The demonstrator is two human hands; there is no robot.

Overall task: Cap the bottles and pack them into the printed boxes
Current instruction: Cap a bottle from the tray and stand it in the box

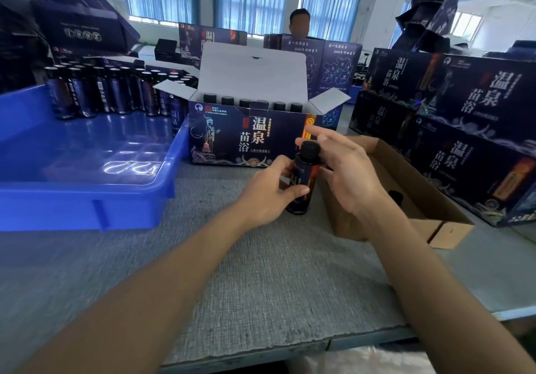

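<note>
We held one bottle (301,188) upright above the grey table (261,272), just near of the open printed box (246,138). The left hand (266,196) gripped the bottle's body, thumb on the near side and fingers wrapped behind it, so most of the label was hidden. The right hand (348,170) closed on the black cap (311,149) from the right: the thumb and lower fingers lay against it, while the index finger stretched out free. We could not tell whether the cap was fully seated.

Inside the printed box, a row of capped bottles (245,102) showed only their tops above the front wall; any rows behind were hidden.

At left, a blue tray (87,199) held a group of standing bottles (101,92) at its far end; motion blur obscured their tops.

At right, a brown cardboard tray (429,199) sat partly behind the right forearm. One small dark item inside it was too unclear to identify. Stacked printed boxes (464,130) ran out of view at the right edge.
</note>
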